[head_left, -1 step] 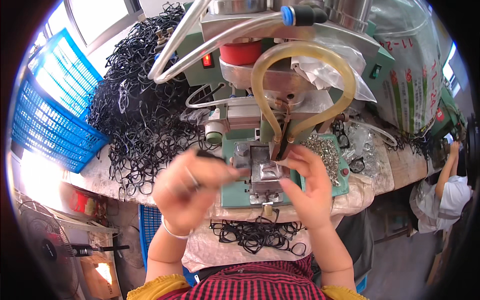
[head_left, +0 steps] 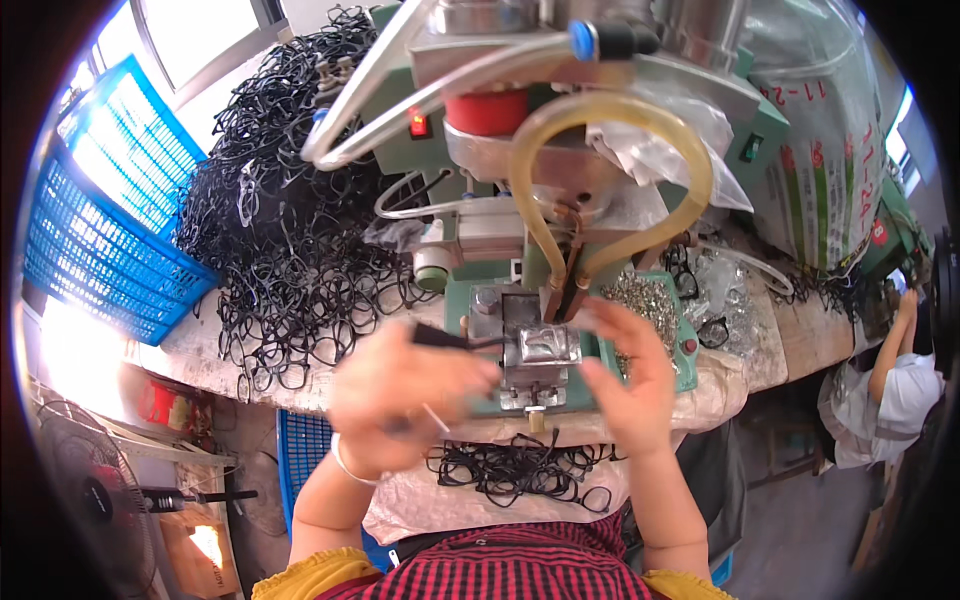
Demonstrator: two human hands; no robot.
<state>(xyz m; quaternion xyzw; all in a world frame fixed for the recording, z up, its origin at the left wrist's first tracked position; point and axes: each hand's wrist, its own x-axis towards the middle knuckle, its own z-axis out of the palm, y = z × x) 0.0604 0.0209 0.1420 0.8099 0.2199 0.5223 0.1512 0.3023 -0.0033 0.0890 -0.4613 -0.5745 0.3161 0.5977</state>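
Observation:
My left hand (head_left: 400, 390) is smeared by motion, left of the small metal fixture (head_left: 548, 346) on the green machine base (head_left: 466, 392). A black-handled tool (head_left: 436, 337) with a thin tip lies along its fingers and points at the fixture; its exact kind is unclear. At the fixture's right side, my right hand (head_left: 640, 385) has thumb and fingers apart, with nothing visible between them. Two brown metal electrodes (head_left: 567, 290), joined by a yellowish hose (head_left: 690, 190), hang just above the fixture. Several black eyeglass frames (head_left: 515, 472) lie on the cloth in front.
A large heap of black eyeglass frames (head_left: 290, 210) covers the bench at left, beside a blue basket (head_left: 110, 245). Small metal parts (head_left: 650, 305) fill a green tray at right. Behind stands a big plastic sack (head_left: 815, 150). Another person (head_left: 885, 400) sits far right.
My left hand has moved slightly down and to the right, and the black-handled tool shows more plainly. My right hand has shifted slightly down and right, away from the electrodes.

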